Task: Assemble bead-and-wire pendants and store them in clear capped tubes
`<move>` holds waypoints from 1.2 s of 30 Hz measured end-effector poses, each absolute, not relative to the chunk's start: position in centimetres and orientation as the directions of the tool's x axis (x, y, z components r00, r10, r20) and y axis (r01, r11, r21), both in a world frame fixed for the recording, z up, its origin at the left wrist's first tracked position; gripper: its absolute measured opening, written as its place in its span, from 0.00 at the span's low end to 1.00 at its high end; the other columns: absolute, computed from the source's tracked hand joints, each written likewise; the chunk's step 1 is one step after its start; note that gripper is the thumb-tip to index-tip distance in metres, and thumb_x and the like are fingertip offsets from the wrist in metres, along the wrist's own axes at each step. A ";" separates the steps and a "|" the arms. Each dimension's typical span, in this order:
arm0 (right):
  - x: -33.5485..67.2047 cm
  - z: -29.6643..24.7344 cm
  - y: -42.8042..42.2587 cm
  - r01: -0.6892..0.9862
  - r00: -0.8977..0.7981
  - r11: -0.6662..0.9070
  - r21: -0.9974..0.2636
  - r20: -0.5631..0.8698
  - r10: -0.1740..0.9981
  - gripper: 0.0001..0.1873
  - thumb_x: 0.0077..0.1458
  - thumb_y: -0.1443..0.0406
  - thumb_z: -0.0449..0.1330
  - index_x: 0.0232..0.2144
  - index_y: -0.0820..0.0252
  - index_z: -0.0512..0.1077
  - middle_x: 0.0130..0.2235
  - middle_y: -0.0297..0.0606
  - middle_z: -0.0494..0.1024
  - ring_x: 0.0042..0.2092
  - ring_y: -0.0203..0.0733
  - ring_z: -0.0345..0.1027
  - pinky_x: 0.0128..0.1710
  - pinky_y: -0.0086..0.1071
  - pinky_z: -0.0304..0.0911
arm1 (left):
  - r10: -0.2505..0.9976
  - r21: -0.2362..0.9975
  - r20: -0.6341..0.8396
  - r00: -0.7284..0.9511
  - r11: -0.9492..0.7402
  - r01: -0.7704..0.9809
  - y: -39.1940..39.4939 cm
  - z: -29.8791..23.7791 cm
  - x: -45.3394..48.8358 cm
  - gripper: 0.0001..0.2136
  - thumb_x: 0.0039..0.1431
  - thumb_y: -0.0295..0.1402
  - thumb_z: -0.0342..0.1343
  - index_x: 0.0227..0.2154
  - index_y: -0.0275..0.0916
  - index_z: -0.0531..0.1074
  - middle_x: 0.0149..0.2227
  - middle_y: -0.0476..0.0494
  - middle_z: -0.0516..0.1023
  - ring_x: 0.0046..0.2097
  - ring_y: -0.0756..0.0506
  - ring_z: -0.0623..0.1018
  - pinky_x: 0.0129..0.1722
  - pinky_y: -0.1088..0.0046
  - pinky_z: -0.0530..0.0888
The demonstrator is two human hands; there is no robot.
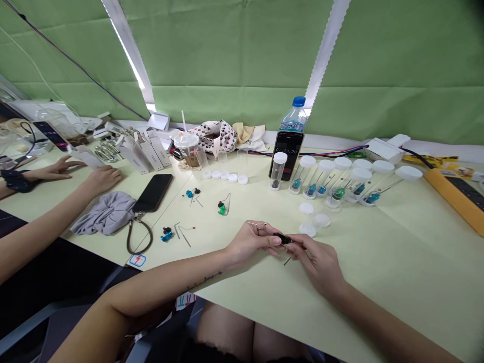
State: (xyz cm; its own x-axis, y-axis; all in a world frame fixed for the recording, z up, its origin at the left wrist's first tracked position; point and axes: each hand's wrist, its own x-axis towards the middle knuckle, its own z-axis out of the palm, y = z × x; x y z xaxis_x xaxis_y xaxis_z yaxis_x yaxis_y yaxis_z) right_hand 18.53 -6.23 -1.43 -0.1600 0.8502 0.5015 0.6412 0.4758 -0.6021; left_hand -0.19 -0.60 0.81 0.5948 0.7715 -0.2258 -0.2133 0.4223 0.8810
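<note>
A small black part [282, 238] is held between my two hands, above the front of the table. My left hand [251, 244] pinches it with thumb and fingers, and a thin metal rod [257, 224] lies across those fingers. From the right, my right hand [319, 259] has its fingertips closed on the same part. Below the fingers a short metal pin [287, 261] sticks out; which hand holds it is hidden. To the left lie a green-and-black piece [222, 207] and blue-and-black pieces [166, 235], each beside bent metal keys. White caps [307, 229] lie just beyond my right hand.
Capped clear tubes [336, 194] with blue or green pieces stand at the back right, near a phone timer [287, 151] and a water bottle [294, 118]. A yellow power strip [456, 196] lies far right. At left are another person's hands [101, 179] and a dark phone [153, 193].
</note>
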 end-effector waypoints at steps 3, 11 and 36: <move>18.5 -1.3 -6.3 0.642 -0.160 0.476 -0.601 0.502 0.850 0.11 0.65 0.61 0.51 0.40 0.57 0.71 0.26 0.31 0.79 0.26 0.35 0.74 0.28 0.26 0.67 | 0.769 0.880 -0.227 0.597 0.425 -0.213 -0.6 0.8 -0.2 0.18 0.40 0.38 0.71 0.30 0.30 0.77 0.33 0.37 0.80 0.34 0.46 0.79 0.32 0.72 0.75; 18.5 -1.3 -6.2 0.652 -0.177 0.477 -0.590 0.494 0.852 0.09 0.65 0.62 0.51 0.41 0.57 0.70 0.25 0.31 0.77 0.25 0.34 0.71 0.26 0.26 0.64 | 0.763 0.871 -0.236 0.602 0.440 -0.218 -0.6 1.0 -0.2 0.17 0.41 0.38 0.70 0.30 0.30 0.76 0.31 0.39 0.80 0.32 0.47 0.79 0.31 0.73 0.74; 18.4 -1.4 -6.3 0.660 -0.152 0.452 -0.600 0.482 0.863 0.11 0.65 0.59 0.51 0.41 0.57 0.70 0.24 0.31 0.76 0.24 0.34 0.70 0.26 0.27 0.64 | 0.780 0.891 -0.194 0.596 0.394 -0.225 -0.4 0.5 -0.2 0.16 0.41 0.39 0.70 0.28 0.31 0.77 0.25 0.45 0.76 0.24 0.54 0.70 0.25 0.76 0.65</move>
